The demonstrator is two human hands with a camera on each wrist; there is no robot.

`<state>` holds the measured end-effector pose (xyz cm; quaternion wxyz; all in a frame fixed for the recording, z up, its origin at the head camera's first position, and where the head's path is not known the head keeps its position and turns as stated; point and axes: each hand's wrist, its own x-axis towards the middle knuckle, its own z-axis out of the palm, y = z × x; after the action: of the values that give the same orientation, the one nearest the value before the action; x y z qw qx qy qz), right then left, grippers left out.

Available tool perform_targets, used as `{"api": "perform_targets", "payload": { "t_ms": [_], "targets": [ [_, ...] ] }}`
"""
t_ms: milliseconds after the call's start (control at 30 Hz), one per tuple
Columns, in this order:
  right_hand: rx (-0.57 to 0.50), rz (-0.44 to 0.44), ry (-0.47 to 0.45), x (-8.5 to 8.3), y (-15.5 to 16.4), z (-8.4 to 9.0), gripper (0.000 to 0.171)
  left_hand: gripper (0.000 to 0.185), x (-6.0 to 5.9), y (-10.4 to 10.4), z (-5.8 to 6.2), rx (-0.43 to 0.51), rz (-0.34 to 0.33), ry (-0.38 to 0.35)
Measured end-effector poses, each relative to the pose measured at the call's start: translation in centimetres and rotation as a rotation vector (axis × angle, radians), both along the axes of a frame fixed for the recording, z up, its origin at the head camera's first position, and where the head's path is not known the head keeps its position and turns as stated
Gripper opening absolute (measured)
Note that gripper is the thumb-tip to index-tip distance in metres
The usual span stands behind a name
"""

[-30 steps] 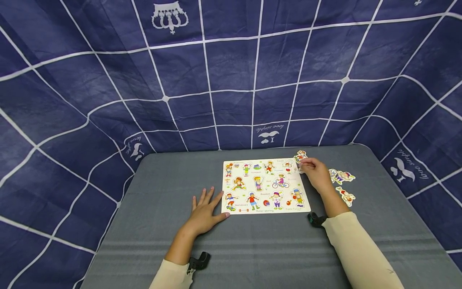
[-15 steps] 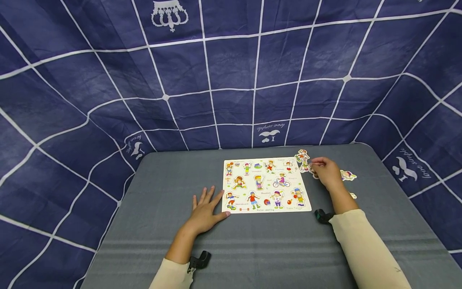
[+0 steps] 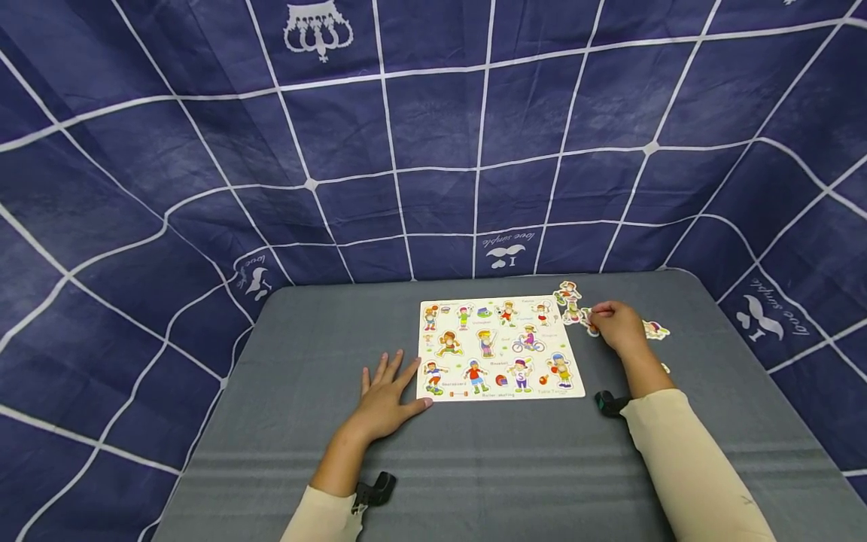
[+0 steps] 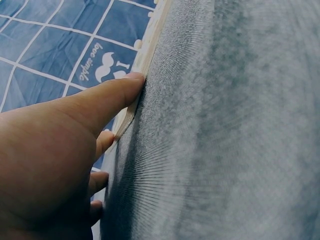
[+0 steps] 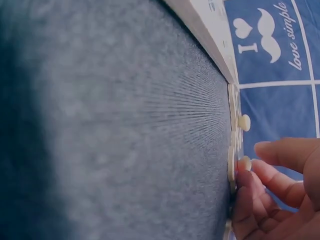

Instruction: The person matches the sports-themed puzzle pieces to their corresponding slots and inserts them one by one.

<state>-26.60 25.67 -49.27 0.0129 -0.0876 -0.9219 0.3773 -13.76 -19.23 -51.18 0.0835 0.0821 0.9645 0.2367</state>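
R hand (image 3: 615, 325) moved off board (image 3: 500, 349) to loose piece (image 3: 586, 319).

Grey table (image 3: 474, 467); navy white-gridded cloth backdrop (image 3: 433, 135) surrounding it.

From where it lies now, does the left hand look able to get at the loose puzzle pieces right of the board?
Probably not without moving: the left hand rests flat at the puzzle board's left edge, the whole board lies between, and the right hand already covers those loose pieces.
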Motion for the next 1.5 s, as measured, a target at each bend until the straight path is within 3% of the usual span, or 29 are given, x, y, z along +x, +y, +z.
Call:
{"api": "perform_targets", "payload": {
  "t_ms": [233, 567, 1233, 1500],
  "targets": [
    [0.096, 0.052, -0.033, -0.5, 0.2, 0.3, 0.024, 0.082, -0.1, 0.1, 0.0, -0.009, -0.002, 0.006],
    [0.186, 0.047, -0.034, -0.6, -0.1, 0.2, 0.021, 0.082, -0.1, 0.1, 0.0, -0.001, 0.0, -0.004],
    [0.1, 0.011, -0.031, -0.2, 0.1, 0.3, 0.022, 0.083, 0.0, 0.1, -0.2, -0.001, -0.004, -0.009],
    [0.048, 0.012, 0.036, 0.4, 0.0, 0.5, 0.02, 0.083, -0.1, 0.0, -0.2, 0.0, -0.003, 0.002]
  ]
}}
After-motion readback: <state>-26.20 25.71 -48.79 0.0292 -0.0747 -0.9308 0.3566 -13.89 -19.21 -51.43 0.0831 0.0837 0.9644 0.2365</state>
